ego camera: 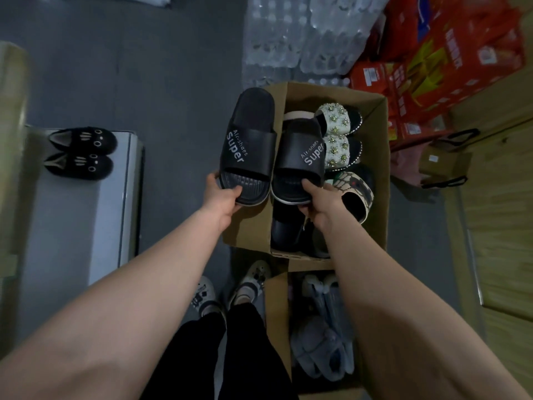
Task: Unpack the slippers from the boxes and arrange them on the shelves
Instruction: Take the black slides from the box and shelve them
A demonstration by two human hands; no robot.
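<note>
My left hand (223, 196) grips the heel of a black "Super" slide slipper (247, 140), held above the left rim of an open cardboard box (375, 174). My right hand (321, 204) grips the heel of the matching black slide (300, 157) over the box. Inside the box lie a white beaded pair (336, 131), a patterned beige slipper (356, 194) and dark slippers (288, 229). A black cat-face pair (82, 153) stands on the grey shelf (86, 226) at the left.
A second box (277, 313) near my feet holds grey fluffy slippers (320, 347). Packs of water bottles (302, 33) and red cartons (432, 67) are stacked behind. A small brown bag (445, 161) and wooden boards (501, 226) lie at the right. Dark floor separates shelf and boxes.
</note>
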